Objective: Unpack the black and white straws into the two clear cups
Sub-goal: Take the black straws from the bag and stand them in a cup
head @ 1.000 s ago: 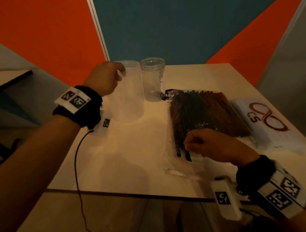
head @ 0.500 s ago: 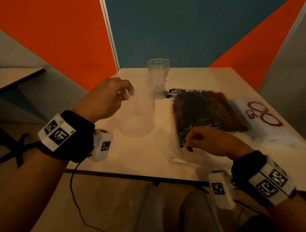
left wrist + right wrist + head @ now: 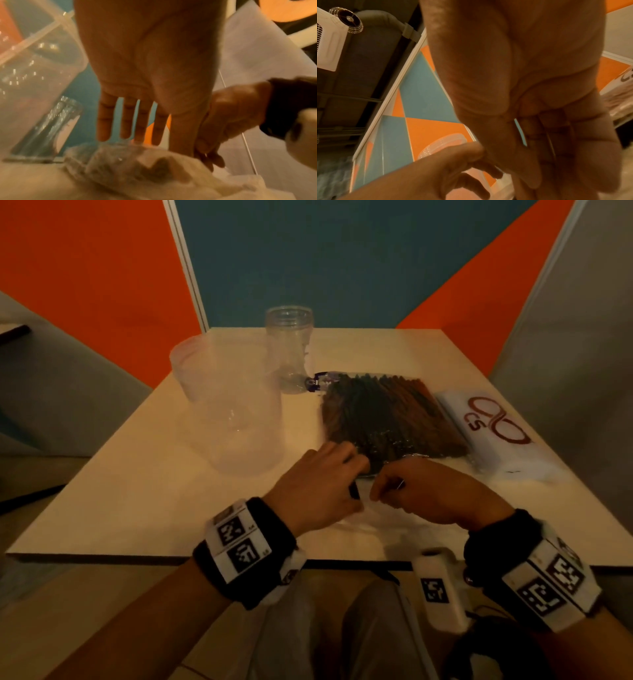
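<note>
A pale, square-cornered surface (image 3: 144,501) stands against wall panels of orange and teal, with grey walls to either side; the light is dim and warm. From the right wrist view a white ceiling unit (image 3: 329,40) and a round vent show overhead.

On the surface, far and a little left of centre, a narrow clear cup (image 3: 290,347) stands upright. Nearer and to its left stands a wider clear cup (image 3: 229,405), also upright and apart from the narrow one. To the right of the cups lies the pack of black straws (image 3: 387,416) in a clear wrapper, its far end just beside the base of the narrow cup. Right of that, close alongside, lies the pack of white straws (image 3: 496,433), wrapped and printed with a dark red logo.

Both hands meet at the near end of the black pack. The left hand (image 3: 318,491) has its fingers bent down onto the wrapper's near edge; whether it actually pinches the plastic cannot be told. The right hand (image 3: 435,491) is curled, thumb and fingertips closed together at the wrapper just beside the left hand. The wider cup stands just left of the left hand; the white pack lies to the right of the right hand, untouched.
</note>
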`<action>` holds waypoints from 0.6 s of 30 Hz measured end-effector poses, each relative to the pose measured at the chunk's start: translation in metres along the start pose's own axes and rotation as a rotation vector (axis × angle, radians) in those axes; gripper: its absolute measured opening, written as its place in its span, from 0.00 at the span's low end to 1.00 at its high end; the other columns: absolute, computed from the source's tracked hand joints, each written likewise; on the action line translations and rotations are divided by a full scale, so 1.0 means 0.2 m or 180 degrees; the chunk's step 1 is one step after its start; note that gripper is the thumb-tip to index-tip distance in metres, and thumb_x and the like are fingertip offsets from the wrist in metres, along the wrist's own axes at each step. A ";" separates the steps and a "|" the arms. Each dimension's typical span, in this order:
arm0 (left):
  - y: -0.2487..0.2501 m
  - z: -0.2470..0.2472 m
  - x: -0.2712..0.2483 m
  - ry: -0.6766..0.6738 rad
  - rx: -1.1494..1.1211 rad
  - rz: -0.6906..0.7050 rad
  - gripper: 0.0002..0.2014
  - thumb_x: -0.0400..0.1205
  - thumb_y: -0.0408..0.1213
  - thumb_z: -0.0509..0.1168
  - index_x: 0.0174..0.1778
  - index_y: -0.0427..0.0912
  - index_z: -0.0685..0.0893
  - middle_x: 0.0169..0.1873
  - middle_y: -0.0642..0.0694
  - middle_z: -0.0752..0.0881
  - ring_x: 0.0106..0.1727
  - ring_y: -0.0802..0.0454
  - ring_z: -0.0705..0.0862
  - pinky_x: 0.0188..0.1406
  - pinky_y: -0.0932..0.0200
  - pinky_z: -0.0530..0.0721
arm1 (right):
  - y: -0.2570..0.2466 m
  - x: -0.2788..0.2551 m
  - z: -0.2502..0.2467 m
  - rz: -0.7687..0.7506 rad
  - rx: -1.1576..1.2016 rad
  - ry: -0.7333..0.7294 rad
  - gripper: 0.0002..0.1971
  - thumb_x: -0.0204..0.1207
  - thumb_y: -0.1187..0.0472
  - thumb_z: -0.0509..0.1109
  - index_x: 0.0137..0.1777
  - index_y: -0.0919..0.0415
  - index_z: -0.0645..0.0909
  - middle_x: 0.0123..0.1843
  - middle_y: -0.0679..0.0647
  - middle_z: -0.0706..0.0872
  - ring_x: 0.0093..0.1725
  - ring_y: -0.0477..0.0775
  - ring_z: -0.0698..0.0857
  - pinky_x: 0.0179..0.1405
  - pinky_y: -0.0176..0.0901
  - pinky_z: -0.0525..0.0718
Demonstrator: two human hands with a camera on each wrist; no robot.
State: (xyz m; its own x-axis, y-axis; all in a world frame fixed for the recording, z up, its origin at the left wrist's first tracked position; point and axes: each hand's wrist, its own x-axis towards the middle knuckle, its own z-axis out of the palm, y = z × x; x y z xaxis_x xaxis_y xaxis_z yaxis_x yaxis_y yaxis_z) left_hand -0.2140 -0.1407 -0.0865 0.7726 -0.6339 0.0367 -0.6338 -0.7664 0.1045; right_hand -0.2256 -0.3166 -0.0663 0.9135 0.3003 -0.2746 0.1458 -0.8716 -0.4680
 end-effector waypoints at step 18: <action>-0.13 -0.16 0.13 0.0947 -0.0784 -0.0070 0.06 0.78 0.30 0.63 0.46 0.43 0.84 0.40 0.50 0.78 0.41 0.48 0.80 0.42 0.47 0.81 | -0.19 0.17 -0.02 0.0138 -0.1032 0.0042 0.29 0.84 0.46 0.58 0.81 0.57 0.59 0.81 0.61 0.63 0.79 0.63 0.65 0.76 0.52 0.66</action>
State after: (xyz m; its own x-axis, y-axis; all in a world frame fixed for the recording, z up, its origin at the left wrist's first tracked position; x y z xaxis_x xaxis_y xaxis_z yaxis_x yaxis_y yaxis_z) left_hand -0.1770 -0.1341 -0.0572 0.7860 -0.5321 0.3147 -0.6169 -0.7086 0.3426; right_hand -0.1994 -0.2743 -0.0543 0.9260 0.2568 -0.2766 0.2180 -0.9621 -0.1636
